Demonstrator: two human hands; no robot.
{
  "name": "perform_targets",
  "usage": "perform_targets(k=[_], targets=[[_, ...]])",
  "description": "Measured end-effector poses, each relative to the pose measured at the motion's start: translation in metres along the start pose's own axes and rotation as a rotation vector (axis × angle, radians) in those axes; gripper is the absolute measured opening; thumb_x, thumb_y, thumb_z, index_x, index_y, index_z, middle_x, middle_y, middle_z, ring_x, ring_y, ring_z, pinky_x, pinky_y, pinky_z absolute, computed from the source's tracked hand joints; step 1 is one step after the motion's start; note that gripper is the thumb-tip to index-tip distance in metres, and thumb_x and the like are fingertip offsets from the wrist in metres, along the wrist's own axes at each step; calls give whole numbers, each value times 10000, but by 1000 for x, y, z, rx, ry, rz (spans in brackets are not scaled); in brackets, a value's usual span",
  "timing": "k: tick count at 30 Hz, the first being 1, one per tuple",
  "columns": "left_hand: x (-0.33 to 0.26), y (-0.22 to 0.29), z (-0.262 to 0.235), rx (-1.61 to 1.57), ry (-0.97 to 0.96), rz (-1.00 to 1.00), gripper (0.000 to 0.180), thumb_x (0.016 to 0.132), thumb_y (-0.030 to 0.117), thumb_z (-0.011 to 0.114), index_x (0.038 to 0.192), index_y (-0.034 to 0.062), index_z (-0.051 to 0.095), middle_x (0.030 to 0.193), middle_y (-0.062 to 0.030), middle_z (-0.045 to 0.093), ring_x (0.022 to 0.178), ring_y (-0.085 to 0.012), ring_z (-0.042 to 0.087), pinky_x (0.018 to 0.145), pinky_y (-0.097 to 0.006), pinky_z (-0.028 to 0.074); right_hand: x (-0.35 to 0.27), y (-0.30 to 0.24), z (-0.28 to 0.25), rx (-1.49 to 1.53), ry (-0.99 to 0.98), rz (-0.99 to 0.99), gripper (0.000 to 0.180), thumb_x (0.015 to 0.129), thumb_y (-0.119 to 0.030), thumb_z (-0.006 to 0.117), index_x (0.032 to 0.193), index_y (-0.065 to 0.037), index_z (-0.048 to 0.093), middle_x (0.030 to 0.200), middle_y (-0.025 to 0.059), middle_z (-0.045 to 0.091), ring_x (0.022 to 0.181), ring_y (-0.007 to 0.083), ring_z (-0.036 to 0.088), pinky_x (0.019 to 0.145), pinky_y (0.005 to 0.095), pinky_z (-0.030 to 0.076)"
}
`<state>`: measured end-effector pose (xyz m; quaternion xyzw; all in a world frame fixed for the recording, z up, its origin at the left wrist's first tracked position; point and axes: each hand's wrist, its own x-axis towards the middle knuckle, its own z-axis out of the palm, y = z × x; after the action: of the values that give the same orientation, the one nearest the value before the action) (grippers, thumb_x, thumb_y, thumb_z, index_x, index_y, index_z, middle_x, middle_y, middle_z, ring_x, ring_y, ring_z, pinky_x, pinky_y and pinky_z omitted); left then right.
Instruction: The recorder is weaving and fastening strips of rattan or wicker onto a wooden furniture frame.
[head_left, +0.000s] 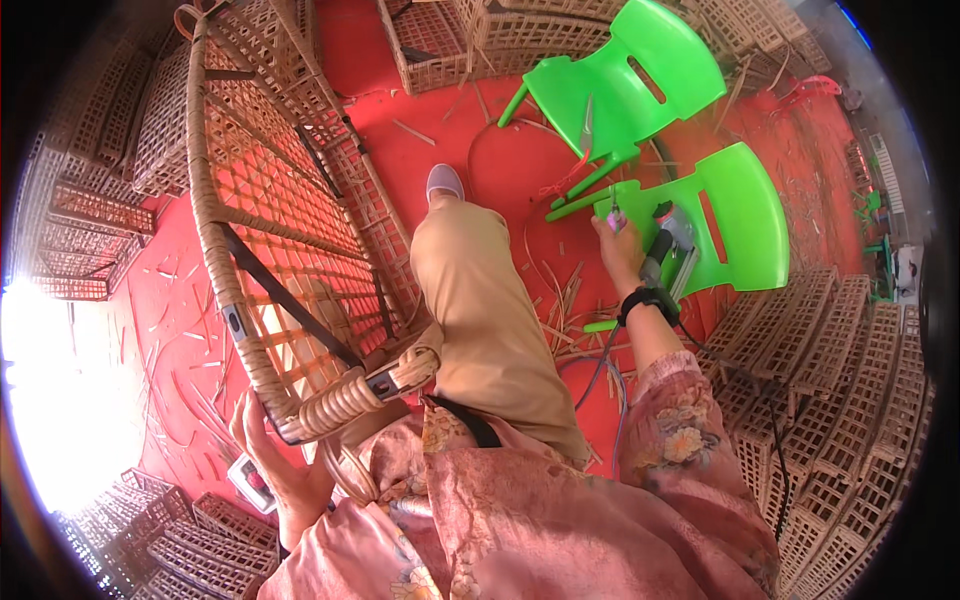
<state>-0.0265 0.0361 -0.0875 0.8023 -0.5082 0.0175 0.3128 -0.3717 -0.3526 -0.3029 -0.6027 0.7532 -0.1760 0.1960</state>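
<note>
While left hand (288, 482), fingers loosely spread, seemingly steadies woven basket (207, 210) at its corner, right hand (622, 252) grips small pink-handled tool (616, 218) over nearer green chair (756, 215).

A large basket (280, 235) runs from the upper left to the lower centre of the frame, with the left hand (288, 480) at its lower corner. Just right of it, mid-frame, is the wearer's leg (480, 300). Farther right are two chairs: one at upper centre-right (575, 95), the other below it (752, 215), bearing a power tool (677, 228). The right hand (622, 250), with a small hand tool (615, 217) in it, is just left of that tool. Stacked baskets (850, 360) fill the lower right.
</note>
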Motion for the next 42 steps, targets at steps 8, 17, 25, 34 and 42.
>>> perform_targets(k=[8,17,25,34,42], targets=[[2,18,2,147,85,122,981,674,473,872,1381,-18,401,1338,-268,427,1216,-400,453,1016,-490,387,76,56,19,-435,125,-303,556,820,-463,700,1124,-3,626,1134,236,634,1067,400,582,903,507,461],[10,2,10,-61,218,329,1054,601,644,809,1333,-18,438,1239,-190,538,1148,-293,504,946,-415,444,97,66,-10,-101,124,-324,694,821,-495,699,1278,10,563,1231,268,595,1138,433,551,968,468,436],[11,6,-10,-496,258,321,389,697,120,828,1045,34,677,941,-94,607,812,-239,587,688,-347,478,-106,-134,-103,732,116,-496,405,959,-155,616,1315,22,541,1320,154,565,1230,219,531,1034,334,407],[15,19,-33,-452,74,489,360,697,22,747,1043,100,685,1019,-43,609,852,-246,579,758,-362,468,-256,-212,-142,607,-162,-1100,174,884,-42,659,1054,-5,652,1103,109,663,1007,213,625,883,328,491],[6,11,-14,-908,-68,348,113,948,139,597,974,32,624,988,-94,689,951,-266,638,884,-387,482,-274,-234,-136,659,-206,-1127,174,894,-61,624,1056,1,639,1096,139,645,1005,298,624,890,377,482]])
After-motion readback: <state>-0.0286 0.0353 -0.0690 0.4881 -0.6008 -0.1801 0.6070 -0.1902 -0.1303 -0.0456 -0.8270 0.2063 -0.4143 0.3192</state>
